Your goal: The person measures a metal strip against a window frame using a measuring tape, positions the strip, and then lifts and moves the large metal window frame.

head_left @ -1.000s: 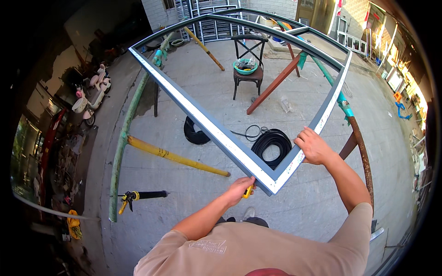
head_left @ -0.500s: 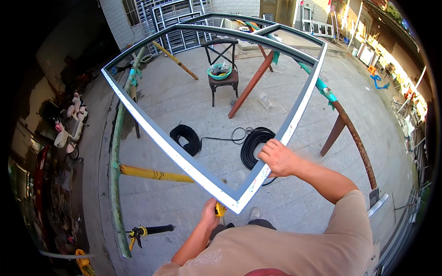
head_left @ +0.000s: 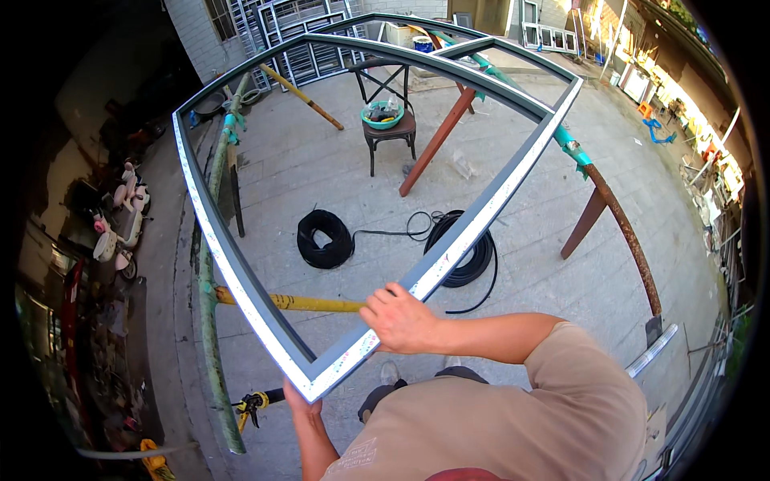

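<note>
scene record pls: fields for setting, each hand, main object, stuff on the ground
setting: paved yard, seen from above
left hand: under the near corner of the metal frame, mostly hidden by it
right hand: gripping the frame's right-side rail near that corner
frame: large grey rectangular frame, lying across pipe trestles
ground: two black cable coils, a stool bearing a green bowl, a yellow bar
</note>
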{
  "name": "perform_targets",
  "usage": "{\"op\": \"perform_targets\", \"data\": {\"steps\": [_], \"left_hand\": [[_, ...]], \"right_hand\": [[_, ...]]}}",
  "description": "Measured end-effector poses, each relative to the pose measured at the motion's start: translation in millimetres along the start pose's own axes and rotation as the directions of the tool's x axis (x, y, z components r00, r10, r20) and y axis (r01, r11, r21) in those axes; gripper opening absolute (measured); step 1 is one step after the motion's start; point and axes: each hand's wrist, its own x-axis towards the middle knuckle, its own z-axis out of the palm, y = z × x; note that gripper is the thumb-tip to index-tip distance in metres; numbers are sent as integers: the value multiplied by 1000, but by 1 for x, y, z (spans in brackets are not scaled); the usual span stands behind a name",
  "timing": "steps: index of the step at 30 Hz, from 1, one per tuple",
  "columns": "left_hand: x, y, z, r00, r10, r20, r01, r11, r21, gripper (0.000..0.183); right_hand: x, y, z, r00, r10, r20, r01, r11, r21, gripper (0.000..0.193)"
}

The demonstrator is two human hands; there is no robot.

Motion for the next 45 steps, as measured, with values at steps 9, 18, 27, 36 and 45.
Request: {"op": "perform_targets", "data": {"steps": [9,18,27,36,45], "left_hand": [[-2,8,-22,988,119,-96,-139,962,-237,61],[-55,-16,32,993,74,94,-15,854,-521,72],[-62,-36,53,981,192,2,-192,980,-57,63],[-59,-21,90,973,202,-114,-191,976,101,67],[23,34,84,951,240,-192,-232,971,63,65]], "right_hand": [[68,-47,46,999,-30,-27,31,999,33,60],[33,12,4,999,-33,-31,41,949,313,77],[-75,221,-68,945,327,25,-319,935,-154,93],[-60,243,-52,952,305,-37,-307,944,-118,72],[-4,241,-15,945,307,-108,-317,944,-91,78]]}}
